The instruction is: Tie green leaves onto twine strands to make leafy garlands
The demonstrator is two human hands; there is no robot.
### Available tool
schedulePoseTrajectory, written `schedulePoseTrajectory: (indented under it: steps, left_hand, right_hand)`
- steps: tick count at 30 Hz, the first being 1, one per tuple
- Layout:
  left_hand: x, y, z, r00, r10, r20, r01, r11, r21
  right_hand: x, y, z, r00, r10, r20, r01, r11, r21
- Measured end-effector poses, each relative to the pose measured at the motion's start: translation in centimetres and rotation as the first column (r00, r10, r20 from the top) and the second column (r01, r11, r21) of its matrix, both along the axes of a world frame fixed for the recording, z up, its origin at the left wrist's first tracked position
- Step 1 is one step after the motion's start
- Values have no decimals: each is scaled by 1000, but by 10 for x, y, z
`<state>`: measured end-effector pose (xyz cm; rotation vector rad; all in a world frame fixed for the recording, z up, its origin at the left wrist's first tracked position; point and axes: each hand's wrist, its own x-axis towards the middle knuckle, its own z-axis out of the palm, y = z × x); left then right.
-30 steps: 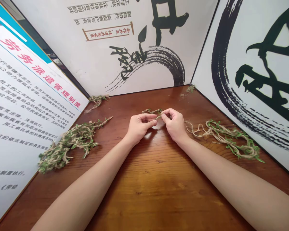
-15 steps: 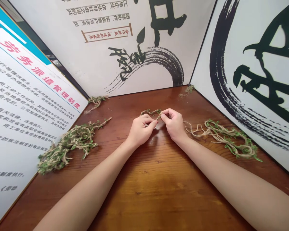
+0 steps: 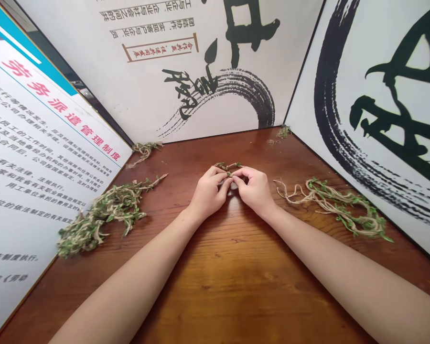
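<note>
Both hands pinched together on a short leafy twine

The left hand (image 3: 208, 192) and the right hand (image 3: 254, 190) sit side by side near the middle of the wooden table (image 3: 215, 286), with the forearms coming in from the bottom corners. Each grip is closed, thumb and fingertips clamped on the same short leafy twine (image 3: 228, 166), and the two grips are just beside each other. The twine is pale and rough, with small green leaves, and it lies mostly at 12 o'clock from the hands, a small arc poking up above the knuckles (its middle is hidden by the fingers).

At 9 o'clock from the hands lies a big tangled heap of leafy twine (image 3: 103, 215), its far end reaching toward 10 o'clock. At 3 o'clock lies a looser heap (image 3: 335, 208), with bare pale strands trailing from its end nearest the right hand. Two small leafy scraps sit farther off: one (image 3: 143, 150) at 10 o'clock against the left board, the other (image 3: 284, 132) at 1 o'clock in the far corner.

Three printed boards (image 3: 186, 62) stand around the table, one with red-headed Chinese text, the others with black brush strokes
</note>
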<state>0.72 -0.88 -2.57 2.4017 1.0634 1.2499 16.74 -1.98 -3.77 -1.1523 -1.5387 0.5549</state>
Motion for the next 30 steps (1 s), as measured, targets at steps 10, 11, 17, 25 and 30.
schedulePoseTrajectory:
  steps: [10, 11, 17, 25, 30]
  left_hand:
    - [-2, 4, -6, 999, -38, -7, 38, 998, 52]
    - [-2, 4, -6, 999, -32, -11, 33, 998, 46]
    - [-2, 1, -5, 1000, -5, 24, 5, 1000, 14]
    - [-6, 5, 5, 975, 29, 220, 26, 969, -244]
    - [-6, 7, 3, 981, 42, 189, 2, 975, -224]
  right_hand:
    - [-4, -5, -2, 975, -86, 207, 81, 996, 32]
    - [-4, -5, -1, 976, -84, 201, 80, 996, 28]
    - [-5, -6, 2, 992, -80, 99, 84, 996, -32]
    - [-5, -2, 4, 995, 5, -98, -13, 996, -89]
    - [-4, 1, 5, 980, 71, -187, -101, 983, -155]
